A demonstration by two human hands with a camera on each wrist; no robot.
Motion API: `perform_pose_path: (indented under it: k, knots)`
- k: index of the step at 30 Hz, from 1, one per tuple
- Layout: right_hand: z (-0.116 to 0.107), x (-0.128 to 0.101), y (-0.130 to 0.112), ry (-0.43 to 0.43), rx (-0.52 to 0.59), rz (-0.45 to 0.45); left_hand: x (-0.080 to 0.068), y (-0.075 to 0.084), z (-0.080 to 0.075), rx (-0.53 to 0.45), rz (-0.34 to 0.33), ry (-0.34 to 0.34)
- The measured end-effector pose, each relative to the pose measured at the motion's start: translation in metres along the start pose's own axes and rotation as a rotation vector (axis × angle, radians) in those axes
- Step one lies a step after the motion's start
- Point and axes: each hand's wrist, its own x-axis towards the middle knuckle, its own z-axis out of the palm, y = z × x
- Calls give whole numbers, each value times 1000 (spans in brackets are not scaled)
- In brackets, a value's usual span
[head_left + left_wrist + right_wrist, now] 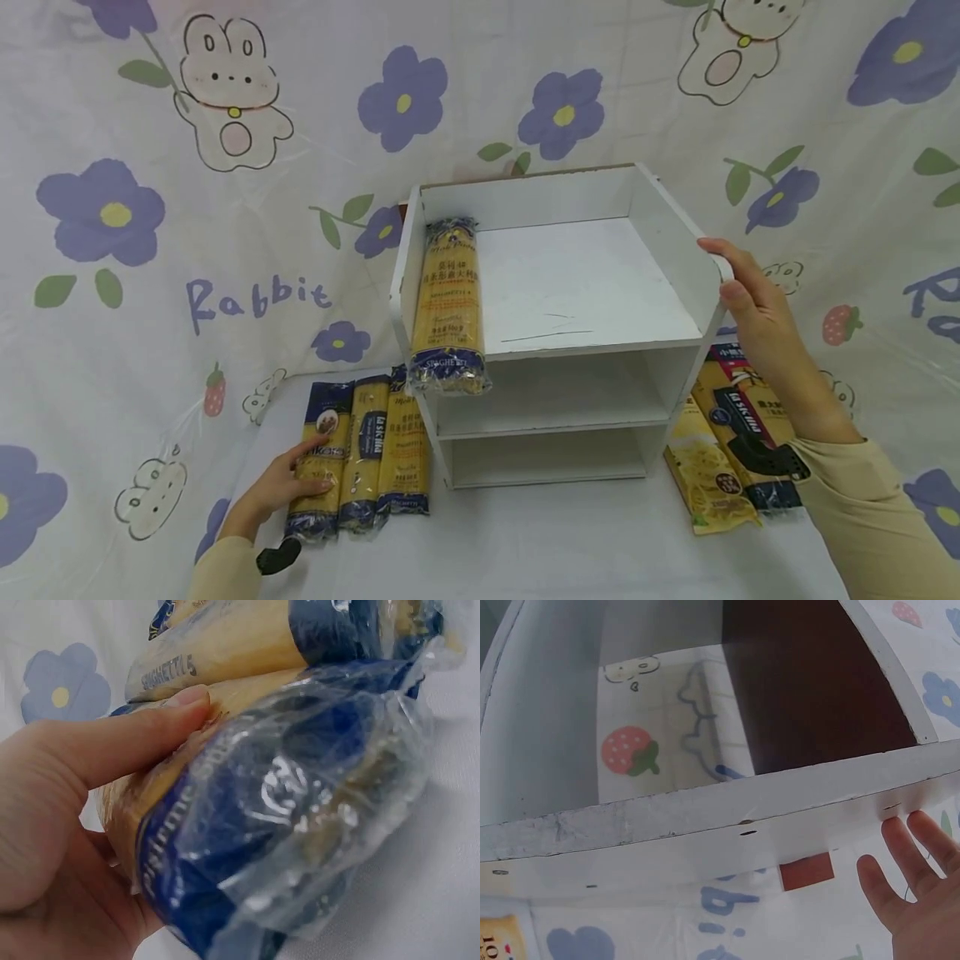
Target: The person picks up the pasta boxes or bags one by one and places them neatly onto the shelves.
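A white three-tier shelf (667, 242) stands in the middle of the table. One spaghetti packet (446, 304) lies on the left of its top tier and overhangs the front edge. Three more packets lie side by side to the shelf's left. My left hand (296, 482) grips the leftmost packet (326, 417); in the left wrist view the thumb (135, 735) lies on top of that packet (285, 817), with the palm beneath it. My right hand (738, 287) rests with straight fingers (896, 840) against the outside of the shelf's right wall (705, 825).
Two other packets (367, 450) (405, 454) lie between my left hand and the shelf. More pasta packets (742, 417) (705, 475) lie on the table right of the shelf, under my right forearm. A flowered cloth covers the table and the backdrop.
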Motion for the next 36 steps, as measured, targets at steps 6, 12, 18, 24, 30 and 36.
perform_pose_path:
  k: [6, 12, 18, 24, 30, 36]
  knots:
    - [1, 1, 3, -12, 9, -11, -4, 0, 1, -72, -15, 15]
    - [2, 1, 2, -12, -3, -1, -7, -2, 2, -148, -5, 37]
    - [2, 1, 2, -3, -2, 7, -12, 3, -3, -165, -2, 96]
    - [1, 2, 2, 8, -3, 0, -21, 20, -9, -206, 3, 137]
    - [0, 2, 4, -8, -15, 17, -31, 45, -18, -230, 71, 200]
    - [0, 1, 3, -8, -15, 17, -47, 86, -20, -262, 181, 238]
